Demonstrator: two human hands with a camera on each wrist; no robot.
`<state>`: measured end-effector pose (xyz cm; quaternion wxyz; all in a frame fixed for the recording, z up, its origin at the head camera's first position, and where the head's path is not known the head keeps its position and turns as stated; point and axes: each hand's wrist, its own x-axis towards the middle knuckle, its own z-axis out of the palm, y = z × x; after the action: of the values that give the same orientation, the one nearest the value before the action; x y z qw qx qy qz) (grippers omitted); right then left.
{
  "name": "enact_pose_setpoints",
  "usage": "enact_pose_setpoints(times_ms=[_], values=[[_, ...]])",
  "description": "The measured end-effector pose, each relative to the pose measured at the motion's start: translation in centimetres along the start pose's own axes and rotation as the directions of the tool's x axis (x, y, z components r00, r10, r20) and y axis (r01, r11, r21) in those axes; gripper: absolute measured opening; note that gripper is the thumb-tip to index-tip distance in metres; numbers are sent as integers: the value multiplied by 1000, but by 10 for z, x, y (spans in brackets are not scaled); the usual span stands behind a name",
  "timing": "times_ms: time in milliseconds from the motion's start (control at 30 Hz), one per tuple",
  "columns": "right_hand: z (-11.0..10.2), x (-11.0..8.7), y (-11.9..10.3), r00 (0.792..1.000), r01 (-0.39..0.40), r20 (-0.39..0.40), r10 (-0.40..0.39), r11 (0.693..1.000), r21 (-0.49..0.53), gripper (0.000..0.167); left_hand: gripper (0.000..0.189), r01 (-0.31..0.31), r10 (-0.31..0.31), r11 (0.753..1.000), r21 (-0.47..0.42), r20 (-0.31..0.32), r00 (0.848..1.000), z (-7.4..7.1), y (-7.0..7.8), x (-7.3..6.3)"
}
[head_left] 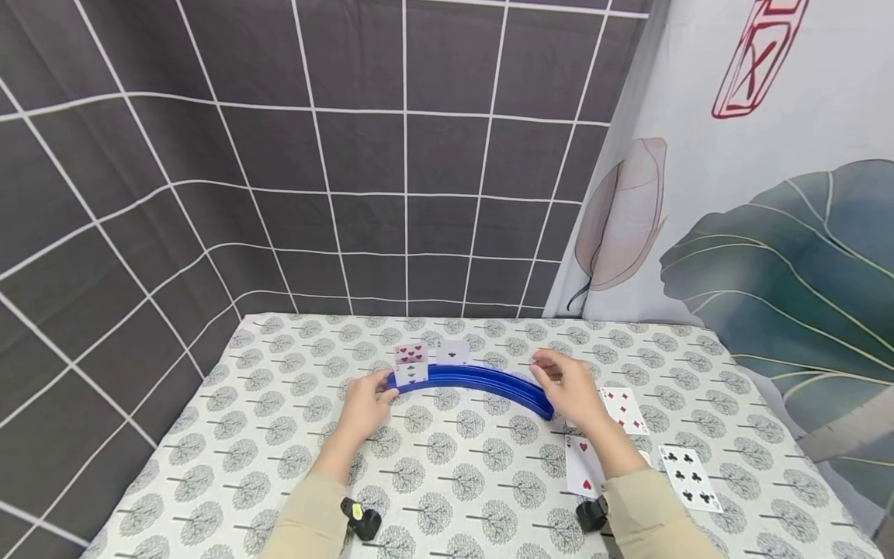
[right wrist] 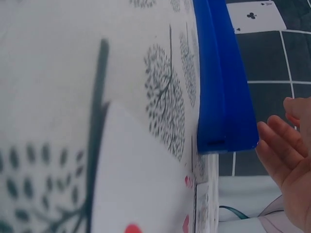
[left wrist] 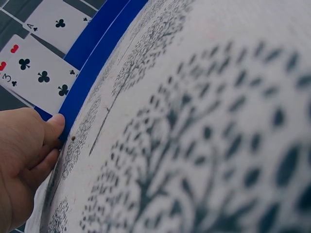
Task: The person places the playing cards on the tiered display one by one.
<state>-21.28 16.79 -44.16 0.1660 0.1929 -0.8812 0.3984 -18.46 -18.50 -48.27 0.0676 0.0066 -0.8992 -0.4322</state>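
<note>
A curved blue card holder lies on the cloth. In its left half stand an ace of clubs, a hearts card and, in front of that one, a three of clubs. My left hand pinches the holder's left end, the thumb at its front edge beneath the three. At the opposite end, my right hand has loosely bent fingers, holding nothing. The right wrist view shows its fingertips right at the side of the holder's end.
Loose cards lie to the right, partly under my right forearm: a diamonds card, a hearts card and a clubs card. A tree-patterned cloth covers the table. Dark gridded fabric hangs behind, with a white printed curtain on the right.
</note>
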Motion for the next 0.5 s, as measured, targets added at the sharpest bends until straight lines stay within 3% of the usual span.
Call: enact_pose_setpoints(times_ms=[500], values=[[-10,-8,15,998,50,-35,-51,998,-34,14,47,-7,7,1000,8,-4,1000,1,-1,1]])
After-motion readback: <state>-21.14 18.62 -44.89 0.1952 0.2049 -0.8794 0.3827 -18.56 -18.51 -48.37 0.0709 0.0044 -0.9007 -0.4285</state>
